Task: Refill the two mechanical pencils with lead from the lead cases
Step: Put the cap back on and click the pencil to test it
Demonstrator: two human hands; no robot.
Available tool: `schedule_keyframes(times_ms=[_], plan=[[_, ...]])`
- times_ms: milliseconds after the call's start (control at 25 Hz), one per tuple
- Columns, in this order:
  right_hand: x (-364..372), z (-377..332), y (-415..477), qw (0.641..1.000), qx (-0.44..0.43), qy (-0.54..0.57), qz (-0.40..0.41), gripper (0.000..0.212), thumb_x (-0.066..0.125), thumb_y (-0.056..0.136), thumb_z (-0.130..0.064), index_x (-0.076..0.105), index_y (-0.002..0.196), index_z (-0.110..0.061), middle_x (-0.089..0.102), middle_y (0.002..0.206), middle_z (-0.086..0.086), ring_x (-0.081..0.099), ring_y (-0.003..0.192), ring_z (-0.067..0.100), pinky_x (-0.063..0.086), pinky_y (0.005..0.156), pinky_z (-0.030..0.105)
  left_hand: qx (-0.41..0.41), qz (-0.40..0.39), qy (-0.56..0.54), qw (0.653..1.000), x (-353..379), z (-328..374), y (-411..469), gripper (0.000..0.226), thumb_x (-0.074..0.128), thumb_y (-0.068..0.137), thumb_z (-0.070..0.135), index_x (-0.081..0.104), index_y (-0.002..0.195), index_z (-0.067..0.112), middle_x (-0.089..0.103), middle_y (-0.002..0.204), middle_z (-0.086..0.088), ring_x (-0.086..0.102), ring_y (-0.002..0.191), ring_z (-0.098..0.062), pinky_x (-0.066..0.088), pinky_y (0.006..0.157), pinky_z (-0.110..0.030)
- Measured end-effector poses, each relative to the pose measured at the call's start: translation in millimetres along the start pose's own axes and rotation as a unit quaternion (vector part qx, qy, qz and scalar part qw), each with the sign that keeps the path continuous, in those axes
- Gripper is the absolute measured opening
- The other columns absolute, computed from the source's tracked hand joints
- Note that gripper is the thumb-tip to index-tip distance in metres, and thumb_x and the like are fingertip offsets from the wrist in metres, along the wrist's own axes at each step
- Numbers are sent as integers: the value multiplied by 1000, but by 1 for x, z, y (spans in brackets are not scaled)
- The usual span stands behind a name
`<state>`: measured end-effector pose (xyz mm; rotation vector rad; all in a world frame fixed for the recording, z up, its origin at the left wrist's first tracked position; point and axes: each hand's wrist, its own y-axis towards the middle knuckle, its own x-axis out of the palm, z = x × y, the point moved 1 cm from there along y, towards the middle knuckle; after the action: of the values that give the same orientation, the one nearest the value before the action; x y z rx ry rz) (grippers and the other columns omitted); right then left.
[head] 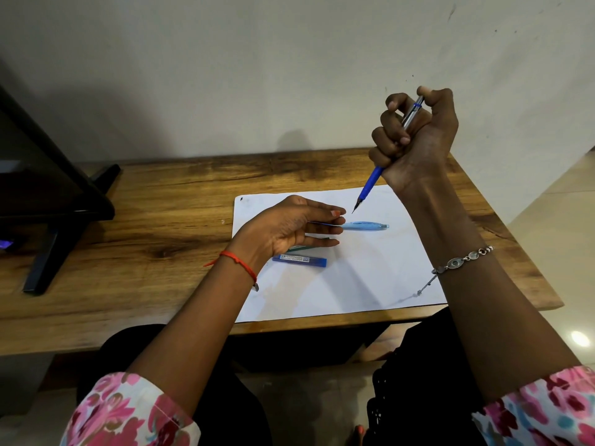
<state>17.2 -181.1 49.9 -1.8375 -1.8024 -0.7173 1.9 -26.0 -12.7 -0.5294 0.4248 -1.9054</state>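
Observation:
My right hand [418, 140] is raised above the table's far right, fist shut on a blue and silver mechanical pencil [375, 178], thumb on its top end, tip pointing down-left. My left hand [289, 225] hovers palm-up over the white paper [370, 275], fingers apart and extended, nothing visibly in it. A light blue mechanical pencil [365, 225] lies on the paper just beyond its fingertips. A dark blue lead case [299, 260] lies on the paper below that hand. A green lead case [306, 248] is mostly hidden under the fingers.
The wooden table [145, 220] stands against a pale wall. A black monitor stand [64, 217] occupies the left side. My lap and floral sleeves fill the near edge of the view.

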Motion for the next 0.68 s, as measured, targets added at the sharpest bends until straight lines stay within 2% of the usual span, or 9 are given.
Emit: schedule_keyframes(times_ms=[360,680], plan=[[-1,-1,0,1000,-2,1,1,43,27,89,-37,48,62,-12,21,36,-8,12,35,8,12,39,13,-3,-17,19,1000,3,-1,0,16,56,86,4,66,99,0,71,81,-8,69,70,-15,58,72,-33],[-3,-1,1,1000,-6,8,14,43,27,89,-37,48,61,-12,20,36,-7,12,34,8,11,39,13,1,-45,16,999,3,0,-1,18,50,90,0,66,98,-1,73,79,-5,70,68,-13,60,67,-31]])
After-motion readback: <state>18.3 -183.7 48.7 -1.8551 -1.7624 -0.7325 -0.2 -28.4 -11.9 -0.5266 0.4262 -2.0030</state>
